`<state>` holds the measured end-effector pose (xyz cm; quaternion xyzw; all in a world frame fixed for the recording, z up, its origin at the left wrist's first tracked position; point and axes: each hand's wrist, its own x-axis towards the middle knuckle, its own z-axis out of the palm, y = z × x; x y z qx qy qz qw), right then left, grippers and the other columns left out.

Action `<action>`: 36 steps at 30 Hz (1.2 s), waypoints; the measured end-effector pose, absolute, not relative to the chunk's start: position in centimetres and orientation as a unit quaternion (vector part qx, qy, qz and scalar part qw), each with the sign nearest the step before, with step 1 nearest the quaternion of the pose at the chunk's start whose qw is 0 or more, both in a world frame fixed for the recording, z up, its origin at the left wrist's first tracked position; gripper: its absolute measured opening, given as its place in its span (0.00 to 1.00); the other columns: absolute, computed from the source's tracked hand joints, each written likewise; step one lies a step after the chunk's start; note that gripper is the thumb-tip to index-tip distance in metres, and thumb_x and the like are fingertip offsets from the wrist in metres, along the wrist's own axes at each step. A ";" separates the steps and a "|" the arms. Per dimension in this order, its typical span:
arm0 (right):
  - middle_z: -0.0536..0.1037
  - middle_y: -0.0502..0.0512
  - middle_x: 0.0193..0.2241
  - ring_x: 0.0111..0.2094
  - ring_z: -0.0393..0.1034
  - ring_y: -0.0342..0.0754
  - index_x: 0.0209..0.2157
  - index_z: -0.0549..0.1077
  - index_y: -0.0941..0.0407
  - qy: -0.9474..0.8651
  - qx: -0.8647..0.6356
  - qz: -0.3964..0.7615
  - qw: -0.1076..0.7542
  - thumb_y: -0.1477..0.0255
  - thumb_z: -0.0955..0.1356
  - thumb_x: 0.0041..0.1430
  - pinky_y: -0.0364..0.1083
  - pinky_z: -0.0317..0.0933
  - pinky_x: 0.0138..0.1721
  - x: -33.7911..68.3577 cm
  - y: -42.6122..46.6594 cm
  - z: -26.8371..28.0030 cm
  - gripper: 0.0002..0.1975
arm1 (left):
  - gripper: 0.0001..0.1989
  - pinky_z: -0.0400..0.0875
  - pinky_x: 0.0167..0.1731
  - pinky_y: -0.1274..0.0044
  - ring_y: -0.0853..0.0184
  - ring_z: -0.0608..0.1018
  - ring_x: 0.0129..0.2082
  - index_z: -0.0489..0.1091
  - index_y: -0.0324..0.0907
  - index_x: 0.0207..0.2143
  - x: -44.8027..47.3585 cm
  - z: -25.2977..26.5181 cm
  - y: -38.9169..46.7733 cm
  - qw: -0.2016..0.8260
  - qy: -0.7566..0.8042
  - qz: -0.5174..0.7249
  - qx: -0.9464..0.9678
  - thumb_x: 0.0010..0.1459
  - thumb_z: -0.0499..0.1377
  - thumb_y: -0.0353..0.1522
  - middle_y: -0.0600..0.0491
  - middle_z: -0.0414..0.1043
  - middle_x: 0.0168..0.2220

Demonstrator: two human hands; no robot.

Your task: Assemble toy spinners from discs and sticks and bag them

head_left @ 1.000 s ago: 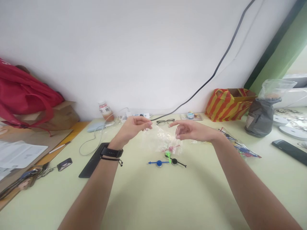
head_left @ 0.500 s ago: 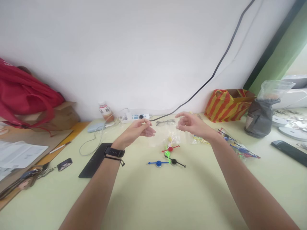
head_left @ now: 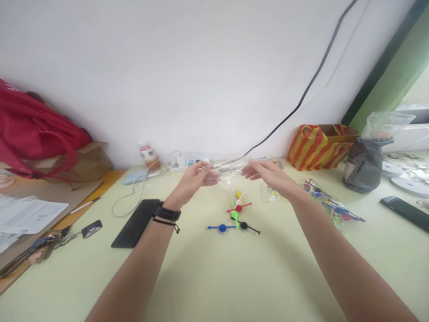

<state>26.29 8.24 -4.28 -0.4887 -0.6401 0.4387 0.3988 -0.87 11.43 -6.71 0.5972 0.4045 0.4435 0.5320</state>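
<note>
My left hand (head_left: 196,179) and my right hand (head_left: 264,173) are raised over the pale green table (head_left: 214,277), and between them they hold a small clear plastic bag (head_left: 229,175) that looks empty. Below the bag lie small plastic spinner pieces: a yellow one (head_left: 238,194), a red one (head_left: 238,208), a green one (head_left: 235,216), a blue one (head_left: 221,228) and a black one (head_left: 244,226). A black watch (head_left: 166,213) sits on my left wrist.
A black phone (head_left: 136,222) lies left of my arm. Keys (head_left: 40,248), papers and a red bag (head_left: 30,134) are at far left. A bottle (head_left: 149,155), power strip (head_left: 189,163), striped bag (head_left: 318,145), grey pouch (head_left: 365,163) and a packet of coloured pieces (head_left: 331,205) stand around.
The clear bag was lifted and emptied: red and yellow pieces that were inside it now lie on the table. Both hands moved up and away from me.
</note>
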 end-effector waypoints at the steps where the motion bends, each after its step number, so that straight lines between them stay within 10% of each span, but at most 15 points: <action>1: 0.83 0.61 0.48 0.49 0.77 0.53 0.41 0.81 0.55 -0.631 -0.480 0.458 0.403 0.52 0.67 0.67 0.51 0.68 0.53 26.3 8.1 -4.1 0.21 | 0.20 0.80 0.50 0.62 0.57 0.86 0.44 0.70 0.41 0.42 -0.8 -6.7 11.4 0.531 0.403 0.447 0.596 0.64 0.64 0.48 0.43 0.84 0.40; 36: 0.67 0.57 0.68 0.68 0.62 0.61 0.66 0.68 0.44 -0.648 -0.171 0.700 0.248 0.55 0.73 0.64 0.64 0.56 0.67 28.6 9.4 -7.0 0.31 | 0.25 0.69 0.61 0.60 0.51 0.72 0.65 0.75 0.50 0.58 1.6 -4.7 8.3 0.625 0.306 0.333 0.637 0.65 0.61 0.51 0.45 0.72 0.64</action>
